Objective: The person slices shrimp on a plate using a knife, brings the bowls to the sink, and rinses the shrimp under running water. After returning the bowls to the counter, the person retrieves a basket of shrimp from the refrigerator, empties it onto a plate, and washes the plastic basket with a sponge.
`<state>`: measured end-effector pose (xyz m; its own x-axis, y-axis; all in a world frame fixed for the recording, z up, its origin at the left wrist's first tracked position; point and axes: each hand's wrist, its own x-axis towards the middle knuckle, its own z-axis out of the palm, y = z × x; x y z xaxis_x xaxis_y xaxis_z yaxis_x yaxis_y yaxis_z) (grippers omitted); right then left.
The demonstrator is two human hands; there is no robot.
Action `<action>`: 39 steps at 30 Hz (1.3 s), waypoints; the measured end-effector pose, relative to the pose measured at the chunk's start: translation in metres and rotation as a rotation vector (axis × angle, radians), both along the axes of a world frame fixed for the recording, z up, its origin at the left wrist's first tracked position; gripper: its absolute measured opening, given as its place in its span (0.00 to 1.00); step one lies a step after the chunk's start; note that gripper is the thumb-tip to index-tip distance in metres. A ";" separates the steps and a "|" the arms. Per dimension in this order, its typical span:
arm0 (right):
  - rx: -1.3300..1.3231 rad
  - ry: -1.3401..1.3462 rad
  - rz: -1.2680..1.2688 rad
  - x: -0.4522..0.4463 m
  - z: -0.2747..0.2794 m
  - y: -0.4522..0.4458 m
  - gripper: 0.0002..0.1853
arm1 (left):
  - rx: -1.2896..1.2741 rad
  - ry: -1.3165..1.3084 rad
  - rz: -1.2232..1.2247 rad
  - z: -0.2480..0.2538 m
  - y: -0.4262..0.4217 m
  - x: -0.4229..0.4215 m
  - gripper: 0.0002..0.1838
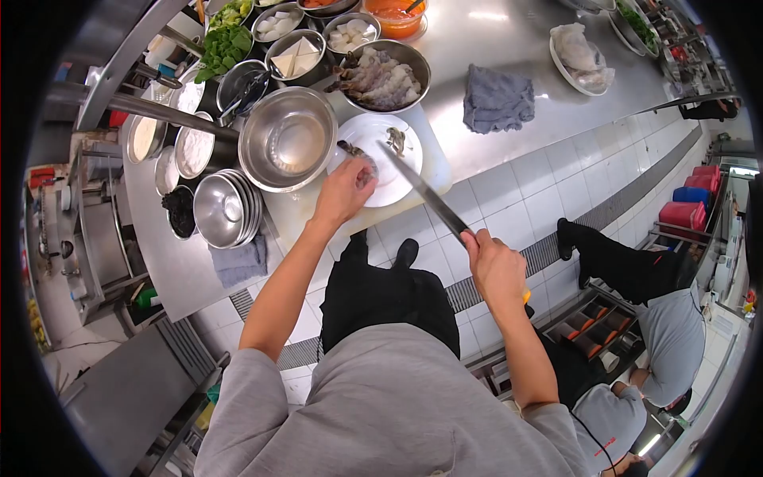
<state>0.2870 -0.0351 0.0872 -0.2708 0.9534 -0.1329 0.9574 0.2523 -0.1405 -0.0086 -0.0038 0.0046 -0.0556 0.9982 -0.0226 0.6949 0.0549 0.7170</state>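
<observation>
A white plate (401, 184) lies on a pale cutting board (437, 151) near the counter's edge. Over its left side, my left hand (350, 189) has its fingers closed on a shrimp (364, 157). My right hand (494, 266) is wrapped round the handle of a long knife (433, 199), whose tip reaches over the plate. Beside the tip lie small dark scraps (396, 141). A metal bowl of shrimp (385, 75) stands just beyond the plate. Left of the plate is a large metal bowl (288, 139) with nothing solid visible inside.
Stacked metal bowls (222, 208) stand at the left, with containers of white powder (196, 149) behind. A grey cloth (498, 98) and a white dish with a plastic bag (580, 60) lie to the right. Two people in grey shirts (671, 334) are at the lower right.
</observation>
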 end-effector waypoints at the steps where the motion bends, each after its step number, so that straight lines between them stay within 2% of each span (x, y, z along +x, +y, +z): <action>1: 0.002 -0.002 0.003 0.002 0.001 0.002 0.21 | -0.074 -0.021 -0.021 0.004 0.000 0.001 0.10; 5: -0.009 0.065 -0.041 0.015 0.011 0.001 0.21 | 0.004 -0.029 -0.069 0.006 0.002 -0.003 0.11; 7: -0.035 0.079 -0.018 0.022 0.012 -0.007 0.21 | 0.274 0.178 -0.356 -0.005 0.002 -0.009 0.17; 10: -0.120 0.141 -0.046 0.022 0.003 -0.014 0.21 | 0.194 0.149 -0.376 -0.011 -0.008 -0.008 0.22; 15: -0.221 0.160 -0.113 0.014 -0.010 -0.022 0.21 | 0.216 0.316 -0.285 -0.012 -0.007 0.007 0.20; 17: -0.254 0.200 -0.120 0.014 -0.016 -0.024 0.21 | 0.319 0.463 -0.219 -0.012 -0.002 0.015 0.22; 18: -0.251 0.197 -0.123 0.015 -0.016 -0.023 0.21 | 0.322 0.460 -0.220 -0.012 0.001 0.017 0.22; 20: -0.289 0.227 -0.133 0.015 -0.016 -0.020 0.22 | 0.069 0.288 -0.044 -0.010 0.009 0.018 0.22; 23: -0.303 0.252 -0.133 0.018 -0.015 -0.017 0.23 | -0.039 0.154 -0.009 0.011 0.015 0.009 0.20; 24: -0.302 0.250 -0.136 0.018 -0.014 -0.017 0.23 | -0.003 0.180 -0.007 0.016 0.016 0.004 0.17; 27: -0.318 0.261 -0.139 0.017 -0.012 -0.015 0.23 | -0.059 0.206 0.028 0.030 0.018 -0.002 0.15; 30: -0.333 0.221 -0.088 0.017 -0.016 -0.016 0.20 | -0.068 0.253 -0.060 0.032 0.016 -0.007 0.15; 33: -0.325 0.354 0.050 0.021 -0.024 -0.019 0.16 | 0.002 0.368 -0.101 0.015 0.011 -0.005 0.15; 35: -0.363 0.246 0.137 0.015 -0.020 -0.019 0.13 | 0.016 0.418 -0.109 0.008 0.006 0.000 0.15; 39: -0.435 0.190 0.129 -0.005 -0.014 -0.022 0.10 | 0.099 0.473 -0.138 0.011 0.006 0.004 0.14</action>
